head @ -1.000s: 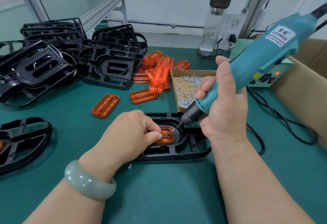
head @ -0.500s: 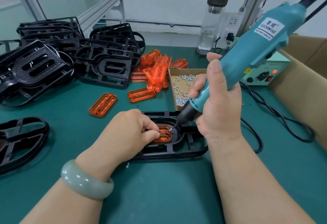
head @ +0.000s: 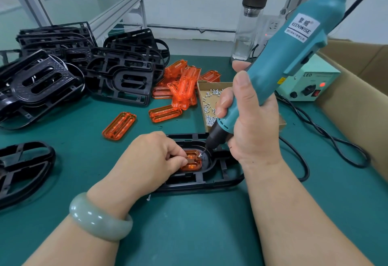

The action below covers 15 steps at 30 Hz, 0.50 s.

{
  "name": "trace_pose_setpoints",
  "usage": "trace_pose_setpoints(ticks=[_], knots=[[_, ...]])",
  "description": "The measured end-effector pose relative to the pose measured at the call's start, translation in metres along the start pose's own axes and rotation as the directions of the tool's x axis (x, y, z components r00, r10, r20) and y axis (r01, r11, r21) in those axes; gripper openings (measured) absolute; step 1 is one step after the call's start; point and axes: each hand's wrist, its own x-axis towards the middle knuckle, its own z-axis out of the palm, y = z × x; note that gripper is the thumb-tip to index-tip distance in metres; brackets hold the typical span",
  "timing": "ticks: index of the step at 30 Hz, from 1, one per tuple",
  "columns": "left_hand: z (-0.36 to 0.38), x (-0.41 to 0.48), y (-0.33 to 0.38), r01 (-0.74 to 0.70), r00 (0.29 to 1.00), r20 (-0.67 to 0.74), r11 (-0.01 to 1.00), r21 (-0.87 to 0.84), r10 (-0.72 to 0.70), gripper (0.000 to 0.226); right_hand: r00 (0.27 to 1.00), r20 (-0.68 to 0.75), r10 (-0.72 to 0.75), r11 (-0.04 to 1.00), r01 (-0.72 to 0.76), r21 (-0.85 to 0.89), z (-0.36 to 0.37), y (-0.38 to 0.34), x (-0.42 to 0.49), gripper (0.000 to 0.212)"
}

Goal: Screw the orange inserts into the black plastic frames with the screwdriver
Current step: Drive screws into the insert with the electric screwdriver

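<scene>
A black plastic frame (head: pixel 212 178) lies on the green mat in front of me, with an orange insert (head: pixel 192 161) seated in its middle. My left hand (head: pixel 151 158) rests on the frame, fingers curled and pinching at the insert's left edge. My right hand (head: pixel 249 123) grips a teal electric screwdriver (head: pixel 279 64), tilted, its bit tip touching a small screw (head: pixel 199 155) at the insert's upper right corner. Loose orange inserts (head: pixel 181 89) are piled behind, with two more lying apart (head: pixel 119 125).
Stacks of black frames (head: pixel 119 76) fill the back left; another frame (head: pixel 23 165) lies at the left edge. An open cardboard box of screws (head: pixel 209 102), a glass bottle (head: pixel 248 28), a power unit (head: pixel 308 85) with cables, and a cardboard wall at right. One loose screw (head: pixel 148 197) lies on the mat.
The screwdriver has tilted more upright and its tip has settled on the screw at the insert's corner. My left hand has stayed on the frame.
</scene>
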Motion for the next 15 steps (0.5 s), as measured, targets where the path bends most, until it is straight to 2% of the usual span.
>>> trace_pose_setpoints(ticks=[5,15], knots=[[0.0019,-0.0006,0.0019,0.001,1.0,-0.008,1.0,0.013,-0.001,0.008,0.999,0.038,-0.003,1.0,0.005,-0.029,0.0004,-0.002,0.0002,0.013],[0.0015,-0.0007,0.0019,-0.005,1.0,-0.005,1.0,0.006,0.005,0.01,0.996,0.091,0.013,1.0,-0.012,-0.008,0.0002,-0.0017,0.0004,0.013]])
